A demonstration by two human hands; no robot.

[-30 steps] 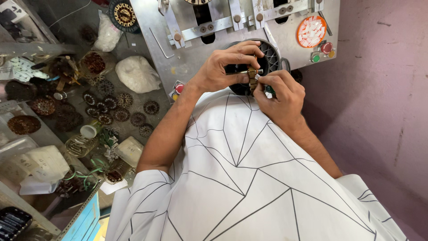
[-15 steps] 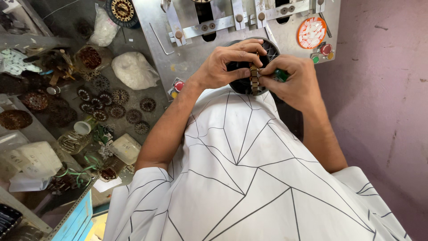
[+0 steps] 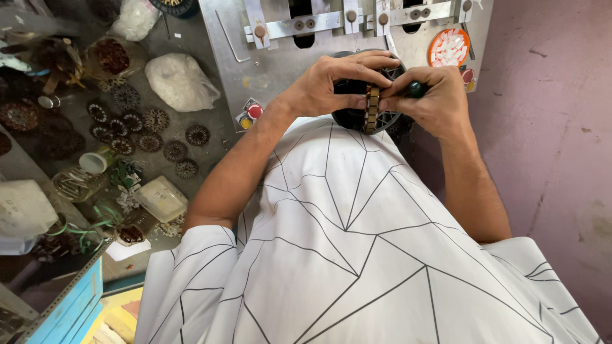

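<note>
We see our left hand (image 3: 331,86) grasping the round wound motor core (image 3: 370,108) at twelve o'clock, our right hand (image 3: 433,102) clenched on a green-handled tool (image 3: 415,89) touching it, grey metal machine plate (image 3: 280,57) behind, small wound discs (image 3: 146,130) at ten o'clock.

hands: 2 (image 3: 331,86) | round wound part: 1 (image 3: 370,108) | white bags: 2 (image 3: 182,81) | red buttons: 1 (image 3: 254,111)

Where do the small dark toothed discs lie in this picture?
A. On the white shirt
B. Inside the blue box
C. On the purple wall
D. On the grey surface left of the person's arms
D: the toothed discs lie spread on the grey surface, left of the left hand.
</note>
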